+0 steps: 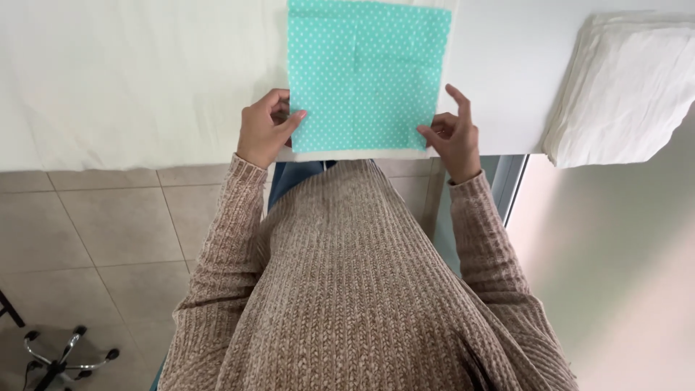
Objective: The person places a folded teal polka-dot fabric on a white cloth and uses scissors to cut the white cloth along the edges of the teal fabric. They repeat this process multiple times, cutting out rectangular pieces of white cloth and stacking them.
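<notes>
A square of turquoise cloth with small white dots [365, 72] lies flat on a white table [499, 65], over a white cloth layer whose edge shows along its near side. My left hand [264, 130] pinches the cloth's near left corner between thumb and fingers. At the near right corner my right hand [452, 130] grips the edge, its index finger raised. Both arms are in a beige ribbed knit sweater.
A stack of folded white cloth [626, 87] sits at the table's right end, overhanging the edge. White fabric [137, 80] covers the table's left part. Below lie beige floor tiles and a chair's wheeled base [61, 355] at the lower left.
</notes>
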